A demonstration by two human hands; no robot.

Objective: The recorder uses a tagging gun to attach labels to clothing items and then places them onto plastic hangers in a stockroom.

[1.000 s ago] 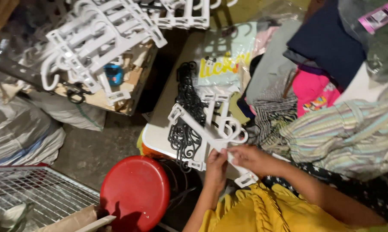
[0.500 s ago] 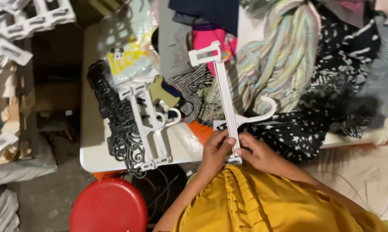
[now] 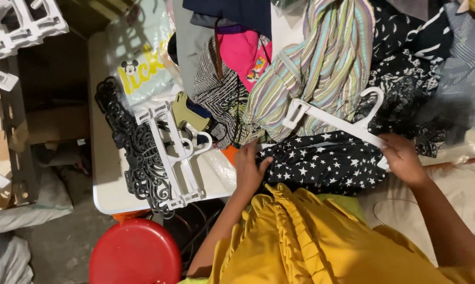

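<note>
My left hand [image 3: 249, 169] lies flat, fingers spread, on the star-print garment [image 3: 321, 165]; my right hand [image 3: 402, 158] pinches the white hanger [image 3: 332, 117] just above it. Best keep the cloth flat.

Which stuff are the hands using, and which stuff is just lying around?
In use:
left hand on the black starry garment
right hand holding the white hanger

Lying about:
white hangers on the table
black lacy pieces
striped cloth
red stool

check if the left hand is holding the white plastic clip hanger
No: the left hand rests on the black star-print fabric, while the white plastic clip hanger is gripped by the right hand.
</note>
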